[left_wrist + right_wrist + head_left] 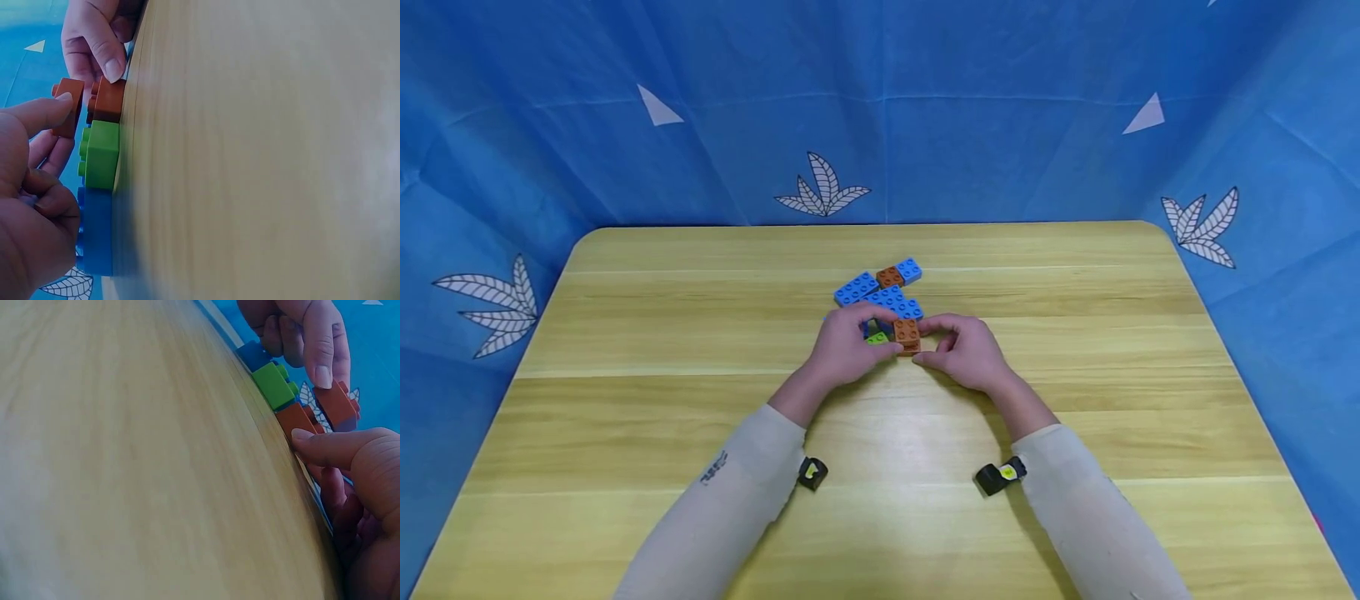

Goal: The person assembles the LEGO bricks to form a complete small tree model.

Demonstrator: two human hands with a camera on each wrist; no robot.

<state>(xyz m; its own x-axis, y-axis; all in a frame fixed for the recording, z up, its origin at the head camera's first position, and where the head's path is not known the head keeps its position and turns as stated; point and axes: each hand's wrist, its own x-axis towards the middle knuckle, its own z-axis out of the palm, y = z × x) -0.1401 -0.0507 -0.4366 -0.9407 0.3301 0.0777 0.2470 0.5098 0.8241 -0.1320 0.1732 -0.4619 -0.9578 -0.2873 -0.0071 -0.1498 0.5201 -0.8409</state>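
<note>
My left hand (848, 346) pinches a brown toy building brick (906, 331) between thumb and fingers. In the left wrist view this brick hovers slightly tilted over the studs of a second brown brick (110, 99) on the table. With thumb in front and fingers behind, my right hand (967, 354) grips that lower brick. A green brick (102, 154) stands against the lower brown one, and a blue brick (97, 231) follows it in the same row. From above, my left hand covers much of that row.
Just behind the hands lie joined blue bricks (891, 302). Farther back, a long blue brick (856, 288), a brown brick (890, 277) and a small blue brick (909, 270) form a slanting line. A blue patterned cloth (970, 158) borders the wooden table (700, 308).
</note>
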